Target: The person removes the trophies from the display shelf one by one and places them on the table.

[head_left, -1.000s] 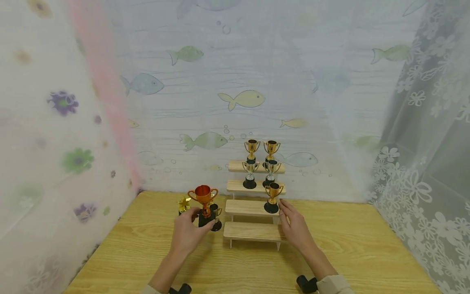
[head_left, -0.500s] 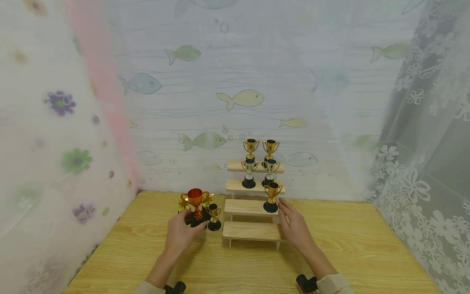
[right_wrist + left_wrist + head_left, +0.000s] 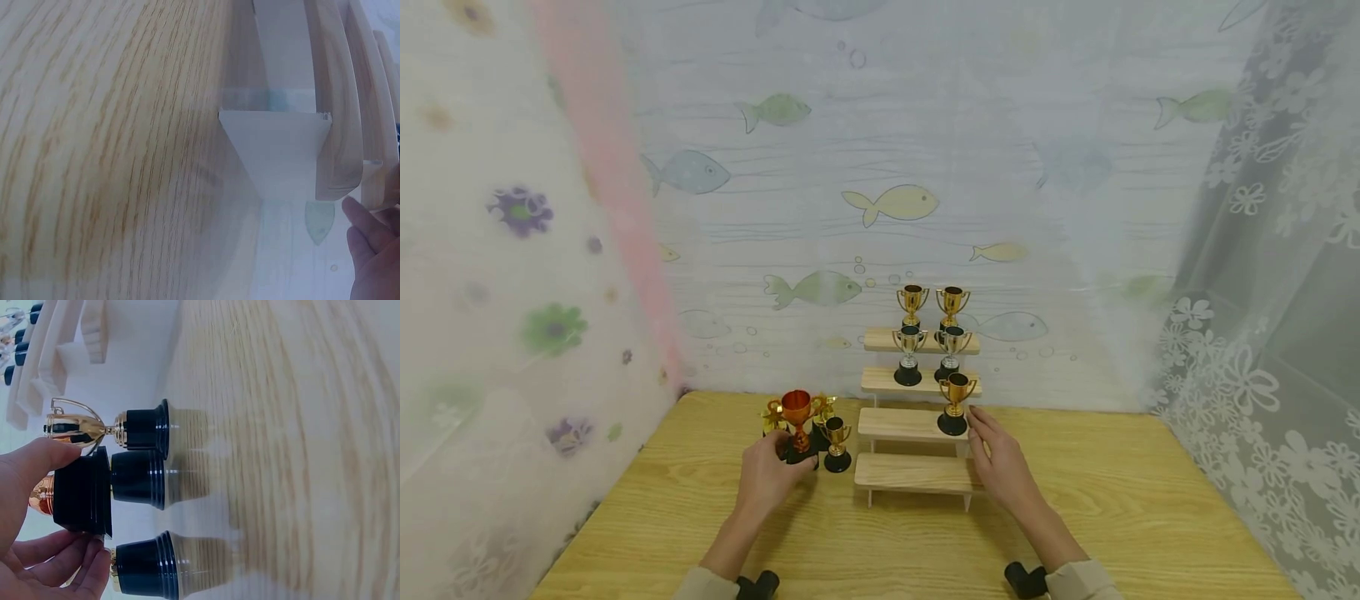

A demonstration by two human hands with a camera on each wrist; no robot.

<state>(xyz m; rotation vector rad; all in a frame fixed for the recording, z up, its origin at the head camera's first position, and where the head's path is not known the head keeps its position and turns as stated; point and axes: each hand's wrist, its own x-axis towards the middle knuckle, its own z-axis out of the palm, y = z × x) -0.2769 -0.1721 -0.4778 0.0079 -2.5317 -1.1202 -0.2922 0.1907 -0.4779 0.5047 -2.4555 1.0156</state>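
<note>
My left hand [image 3: 766, 479] grips a copper-red trophy cup [image 3: 797, 408] by its square black base [image 3: 81, 495], with the thumb on one side and fingers on the other. In the left wrist view the base is off the tabletop. Beside it stand a small gold trophy [image 3: 837, 444] and two gold star trophies [image 3: 772, 414], partly hidden. My right hand [image 3: 1002, 468] lies along the right end of the wooden tiered stand [image 3: 917, 472], fingers extended near the gold trophy [image 3: 956, 403] on the second step from the bottom.
Two silver trophies [image 3: 908, 353] occupy the step above, and two gold trophies [image 3: 912, 305] the top one. The stand rests on a wood-grain table [image 3: 1112, 500]. Behind hangs a fish-patterned curtain [image 3: 1037, 208]; a flowered sheet [image 3: 475, 333] is at the left.
My left hand has moved left and slightly down with the red trophy, away from the stand and in front of the star trophies. The right hand has stayed at the stand's end.
</note>
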